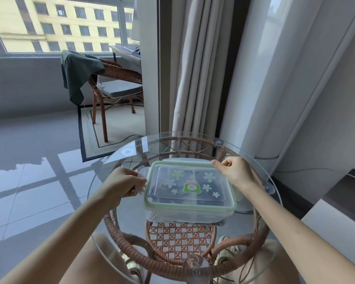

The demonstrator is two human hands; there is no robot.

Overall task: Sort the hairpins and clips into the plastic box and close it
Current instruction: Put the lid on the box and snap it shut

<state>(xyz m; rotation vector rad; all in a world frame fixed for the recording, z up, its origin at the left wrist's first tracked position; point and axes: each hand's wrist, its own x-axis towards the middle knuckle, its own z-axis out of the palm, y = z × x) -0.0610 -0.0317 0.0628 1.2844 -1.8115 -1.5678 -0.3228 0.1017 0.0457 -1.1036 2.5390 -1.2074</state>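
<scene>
A clear plastic box (184,212) stands on the round glass table (254,261). Its lid (193,181), green-rimmed with flower and frog stickers, lies on top of the box. Dark shapes show faintly through the lid; I cannot make out single hairpins or clips. My left hand (125,184) grips the clear latch flap on the box's left side. At the lid's far right corner, my right hand (234,171) has its fingers curled and its thumb on the rim.
The glass top rests on a wicker frame (178,240) with suction pads. A curtain (195,68) hangs just behind the table. A wicker chair (113,83) with a dark cloth stands further back on the left. A dark and white cabinet (344,203) sits at the right.
</scene>
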